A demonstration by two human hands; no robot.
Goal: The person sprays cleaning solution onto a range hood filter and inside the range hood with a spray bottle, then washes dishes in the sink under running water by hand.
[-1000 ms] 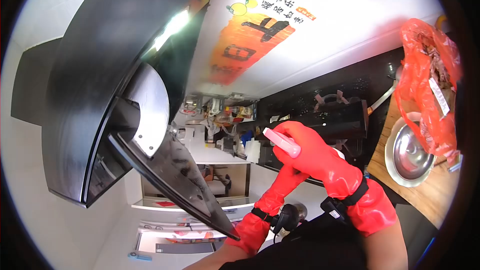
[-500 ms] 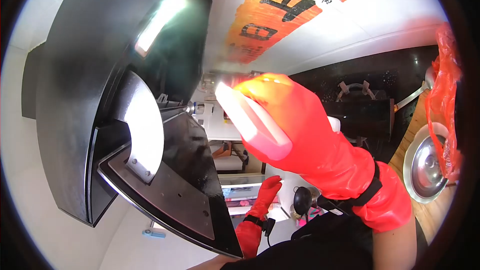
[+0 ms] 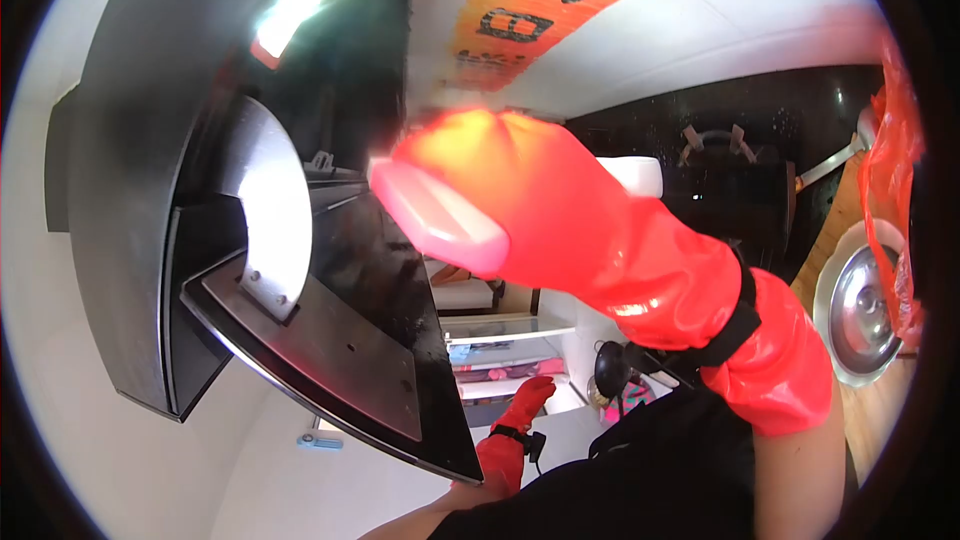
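My right hand (image 3: 520, 200), in a long red rubber glove, is raised in the middle and closed around a pink-and-white object (image 3: 440, 220). A white rounded part (image 3: 635, 175) shows behind the glove; whether it belongs to that object I cannot tell. Nearest to the raised fist is a black range hood (image 3: 130, 190) with a lit lamp (image 3: 305, 0) and a tilted dark panel (image 3: 330, 350). Lower down, my left hand (image 3: 530, 402), also red-gloved, is held away from the other, fingers extended, with nothing visible in it.
A metal bowl (image 3: 862, 315) and a red plastic bag (image 3: 895, 170) are on a wooden board (image 3: 880, 415) at the right. Behind them is a dark stove (image 3: 740, 195) with a handled utensil (image 3: 835, 162). The wall (image 3: 680, 20) bears an orange sign (image 3: 530, 10). A black pan (image 3: 610, 370) appears low down.
My hands have separated. The right hand has moved up and left toward the hood with the pink-and-white object; the left has dropped lower. The view has shifted.
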